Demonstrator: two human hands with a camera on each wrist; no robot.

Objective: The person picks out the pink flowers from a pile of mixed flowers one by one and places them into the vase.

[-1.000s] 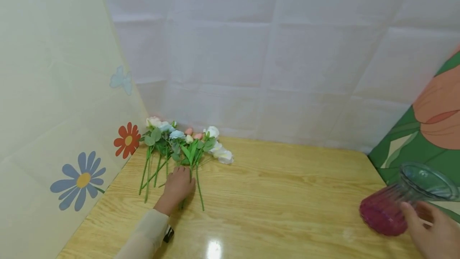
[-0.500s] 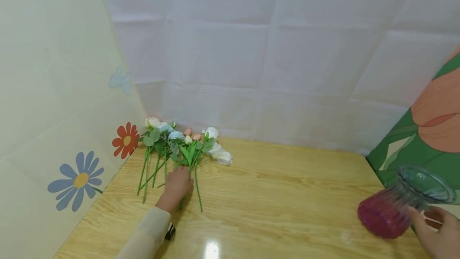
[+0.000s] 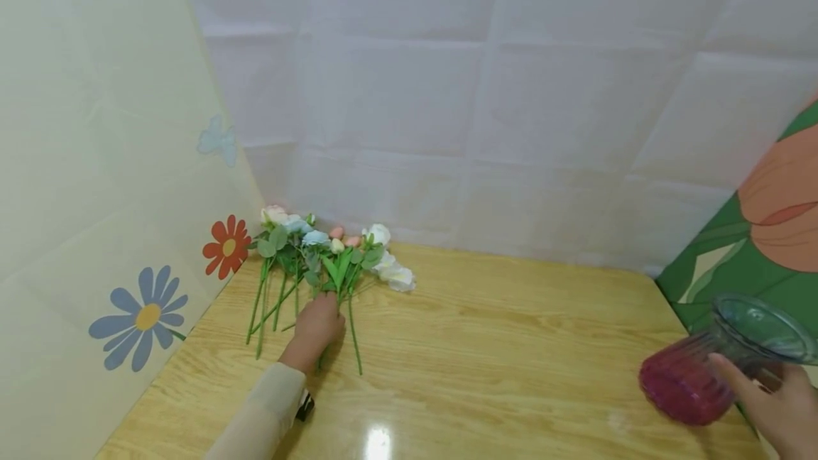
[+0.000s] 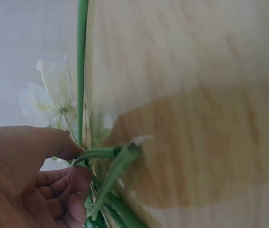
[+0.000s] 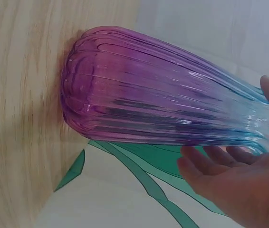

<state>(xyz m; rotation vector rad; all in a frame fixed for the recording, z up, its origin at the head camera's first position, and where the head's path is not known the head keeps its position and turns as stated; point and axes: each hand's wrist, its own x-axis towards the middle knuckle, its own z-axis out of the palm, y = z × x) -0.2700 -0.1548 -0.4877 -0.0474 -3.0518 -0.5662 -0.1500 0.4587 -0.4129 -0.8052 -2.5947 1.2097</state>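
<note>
In the head view my left hand (image 3: pixel 319 325) is over the lower stems of the artificial flowers (image 3: pixel 332 261) lying at the back left of the table. The left wrist view has the thumb and index finger of that hand (image 4: pixel 34 171) pinching a green flower stem (image 4: pixel 101 153). Behind it is a white blossom (image 4: pixel 53 92). At the right, my right hand (image 3: pixel 776 400) grips the narrow neck of a ribbed glass vase (image 3: pixel 686 378). Thumb and fingers lie on opposite sides of the neck in the right wrist view. The vase (image 5: pixel 139 90) runs from pink-purple base to blue rim.
A wood-grain table (image 3: pixel 498 360) spans the space between flowers and vase. Pale cloth (image 3: pixel 460 105) hangs behind it. A printed panel with flowers (image 3: pixel 148 316) rises on the left, and another with green leaves and orange petals (image 3: pixel 789 211) on the right.
Both hands keep nearly the same places. The vase and the right hand shift very slightly, and the flowers lie as before.
</note>
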